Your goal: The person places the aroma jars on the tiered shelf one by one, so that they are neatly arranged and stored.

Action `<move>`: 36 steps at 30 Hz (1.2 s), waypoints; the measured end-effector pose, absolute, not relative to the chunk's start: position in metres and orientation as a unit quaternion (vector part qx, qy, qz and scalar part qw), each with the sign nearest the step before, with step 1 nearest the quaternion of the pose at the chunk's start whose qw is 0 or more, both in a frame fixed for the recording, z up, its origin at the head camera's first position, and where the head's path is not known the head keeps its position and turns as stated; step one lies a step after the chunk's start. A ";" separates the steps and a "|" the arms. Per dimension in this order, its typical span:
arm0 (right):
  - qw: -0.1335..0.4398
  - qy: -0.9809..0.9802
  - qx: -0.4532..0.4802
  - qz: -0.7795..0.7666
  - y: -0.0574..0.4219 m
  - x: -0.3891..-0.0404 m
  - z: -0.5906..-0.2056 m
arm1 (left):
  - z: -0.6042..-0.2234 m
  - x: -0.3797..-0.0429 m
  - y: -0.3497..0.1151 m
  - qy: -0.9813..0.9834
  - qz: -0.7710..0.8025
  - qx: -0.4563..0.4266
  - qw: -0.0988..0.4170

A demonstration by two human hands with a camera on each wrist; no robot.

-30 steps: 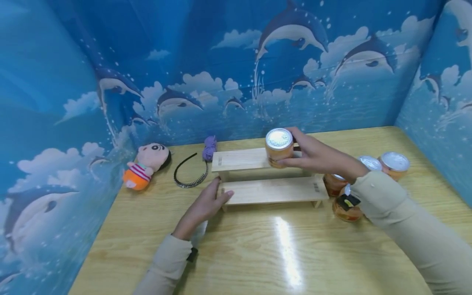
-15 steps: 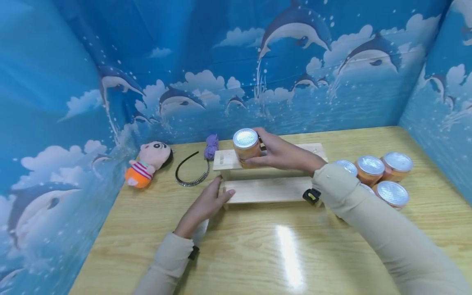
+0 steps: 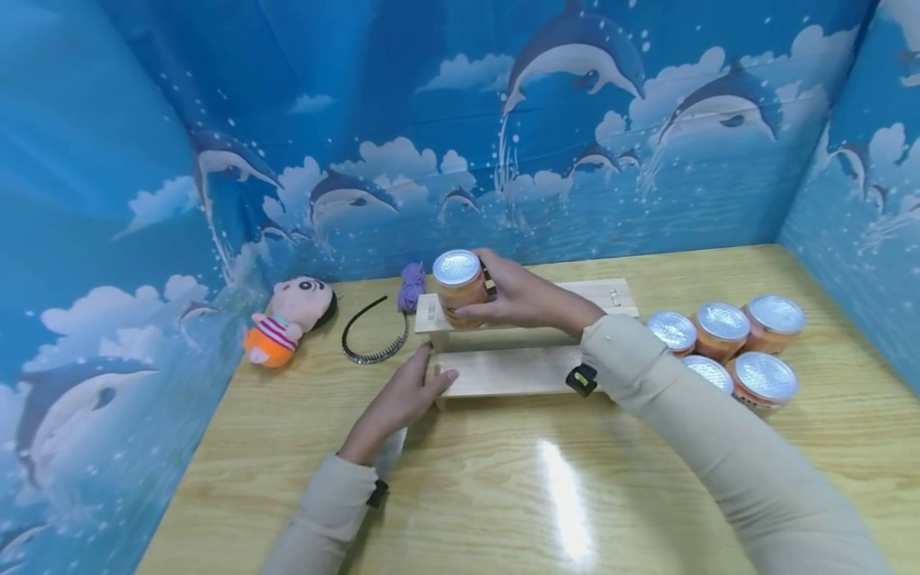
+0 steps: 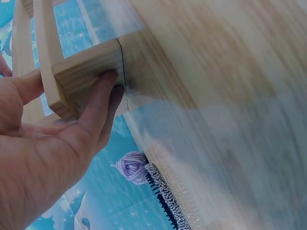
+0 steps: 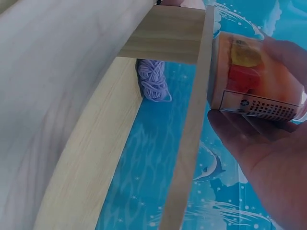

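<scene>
Right hand [image 3: 513, 294] grips a can [image 3: 458, 297], label [image 5: 261, 88] print illegible; left hand [image 3: 395, 395] holds wooden shelf [image 3: 506, 372].

The far can [image 3: 454, 294] is orange with a silver lid [image 3: 457, 268] and red and yellow label patches [image 5: 243, 76]; the cans at right [image 3: 721, 326] are orange and silver. The stand [image 3: 510, 371] is pale wood, the worktop [image 3: 474, 495] yellowish with streaked grain. The doll [image 3: 287, 319] wears striped pink-and-white over orange; the yarn [image 3: 412, 287] is purple, the sleeves [image 3: 690, 403] beige, the backdrop [image 3: 402, 239] blue with dolphins and white clouds
</scene>
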State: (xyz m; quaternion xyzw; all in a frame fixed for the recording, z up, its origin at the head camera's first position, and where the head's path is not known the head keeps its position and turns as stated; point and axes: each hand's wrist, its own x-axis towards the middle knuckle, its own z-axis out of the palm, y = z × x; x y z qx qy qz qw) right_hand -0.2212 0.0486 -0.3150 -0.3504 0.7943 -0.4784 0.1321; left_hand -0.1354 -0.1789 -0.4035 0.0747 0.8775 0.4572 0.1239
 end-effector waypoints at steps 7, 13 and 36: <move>0.134 0.801 -0.331 -0.480 0.051 -0.218 -0.316 | -0.406 -0.136 -0.179 0.875 0.463 0.078 0.119; 0.135 0.818 -0.315 -0.463 0.062 -0.211 -0.312 | -0.406 -0.135 -0.179 0.871 0.470 0.069 0.126; 0.019 0.854 -0.259 -0.451 0.187 -0.159 -0.295 | -0.407 -0.134 -0.178 0.860 0.490 0.081 0.122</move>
